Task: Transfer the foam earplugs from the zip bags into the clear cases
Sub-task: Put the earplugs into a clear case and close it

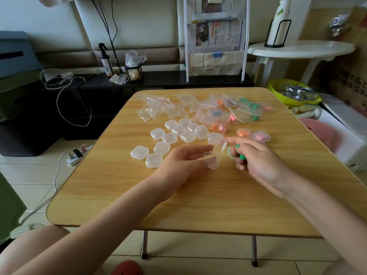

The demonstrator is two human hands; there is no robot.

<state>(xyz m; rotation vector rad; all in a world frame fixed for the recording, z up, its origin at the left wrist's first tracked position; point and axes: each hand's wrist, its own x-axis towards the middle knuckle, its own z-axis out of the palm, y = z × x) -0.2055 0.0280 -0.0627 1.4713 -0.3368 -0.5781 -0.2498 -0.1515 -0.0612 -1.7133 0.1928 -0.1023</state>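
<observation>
My left hand (185, 158) holds an open clear case (216, 155) above the wooden table (178, 195), its lid tipped up. Just right of it, my right hand (256, 158) grips green foam earplugs (238, 152) in curled fingers, index finger pointing left over the case. Several shut empty clear cases (178, 135) lie in a cluster behind my left hand. Two filled cases, one orange (243, 133) and one pink (261, 135), sit beyond my right hand. Zip bags (210, 110) pile at the far side, some empty, some with green earplugs (250, 108) or orange and pink ones.
A black low shelf with a spray bottle (105, 60) stands behind the table. A newspaper rack (216, 40) and a white round side table (299, 49) are at the back right. A yellow basin (292, 94) and a pink stool (315, 132) sit right of the table.
</observation>
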